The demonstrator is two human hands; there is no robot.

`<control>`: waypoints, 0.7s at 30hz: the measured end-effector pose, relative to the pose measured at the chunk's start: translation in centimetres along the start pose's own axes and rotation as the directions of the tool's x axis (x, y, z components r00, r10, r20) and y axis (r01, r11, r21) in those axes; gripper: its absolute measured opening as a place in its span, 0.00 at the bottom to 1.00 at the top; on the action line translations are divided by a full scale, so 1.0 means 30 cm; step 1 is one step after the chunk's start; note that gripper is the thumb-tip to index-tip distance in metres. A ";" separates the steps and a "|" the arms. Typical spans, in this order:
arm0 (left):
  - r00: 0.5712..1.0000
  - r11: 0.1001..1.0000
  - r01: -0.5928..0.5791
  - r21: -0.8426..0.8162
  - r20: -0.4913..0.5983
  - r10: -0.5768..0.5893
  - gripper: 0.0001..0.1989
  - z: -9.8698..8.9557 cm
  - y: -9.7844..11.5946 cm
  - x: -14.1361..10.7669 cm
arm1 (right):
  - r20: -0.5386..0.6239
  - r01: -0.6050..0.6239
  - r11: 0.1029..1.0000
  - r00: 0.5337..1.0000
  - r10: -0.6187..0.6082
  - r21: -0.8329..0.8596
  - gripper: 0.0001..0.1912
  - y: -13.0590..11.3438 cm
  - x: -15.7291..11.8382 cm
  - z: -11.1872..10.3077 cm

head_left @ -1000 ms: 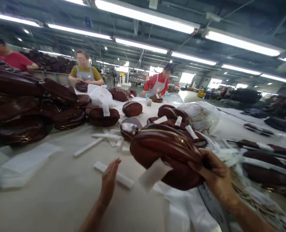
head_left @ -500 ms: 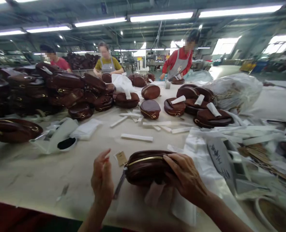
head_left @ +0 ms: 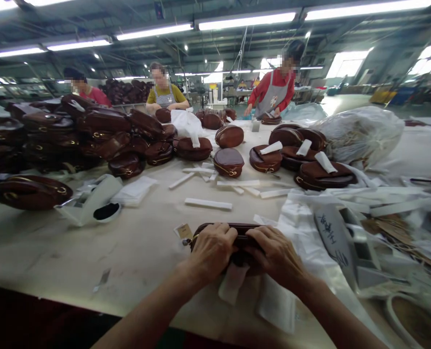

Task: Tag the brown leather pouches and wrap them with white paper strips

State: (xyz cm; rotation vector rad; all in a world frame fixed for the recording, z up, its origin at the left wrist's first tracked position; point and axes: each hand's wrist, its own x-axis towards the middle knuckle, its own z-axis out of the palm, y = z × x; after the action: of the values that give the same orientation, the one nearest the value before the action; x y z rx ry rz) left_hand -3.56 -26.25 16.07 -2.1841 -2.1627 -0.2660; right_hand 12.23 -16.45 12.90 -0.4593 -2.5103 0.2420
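Observation:
A dark brown leather bag [head_left: 241, 231] with a gold zip stands on the table near its front edge, between my hands. My left hand [head_left: 215, 247] is closed over its left part, fingers curled on the upper edge. On the right part my right hand [head_left: 273, 249] grips the same edge, thumb toward the near side. A tan paper tag [head_left: 183, 231] lies beside the bag's left end. From the bag's near side hangs a strip of white tissue [head_left: 233, 281]. The hands hide much of the zip and the front.
Brown bags [head_left: 102, 121] are piled at the left, with several more across the middle. White paper strips [head_left: 208, 203] lie ahead. A tape dispenser [head_left: 91, 201] stands left, another dispenser [head_left: 337, 235] right, beside white tissue sheets [head_left: 297, 218]. Co-workers [head_left: 273, 89] stand at the far side.
My left hand has moved right from beside the bag onto its left part and closed there. The bag's zipped top has turned away from me. My right hand stays on the bag.

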 end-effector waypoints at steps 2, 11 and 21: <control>1.000 0.999 -0.004 0.054 -0.029 0.006 0.05 -0.019 -0.001 0.011 | -0.033 -0.031 0.998 0.999 0.033 0.056 0.11 0.015 0.001 -0.005; 0.995 0.997 -0.078 0.012 -0.064 0.078 0.05 0.041 -0.030 0.032 | -0.283 -0.143 0.982 0.944 0.172 0.120 0.18 0.015 -0.105 -0.002; 0.875 0.993 -0.101 -0.063 -0.480 0.058 0.20 -0.072 -0.153 0.005 | -0.230 -0.439 0.893 0.883 0.409 -0.096 0.07 0.148 -0.357 -0.018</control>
State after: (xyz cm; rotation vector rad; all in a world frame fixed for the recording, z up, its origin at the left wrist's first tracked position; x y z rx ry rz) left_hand -8.32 -26.39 17.86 -1.9674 -1.8102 -0.8134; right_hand 22.08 -16.29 6.75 -1.0464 -2.2072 0.1666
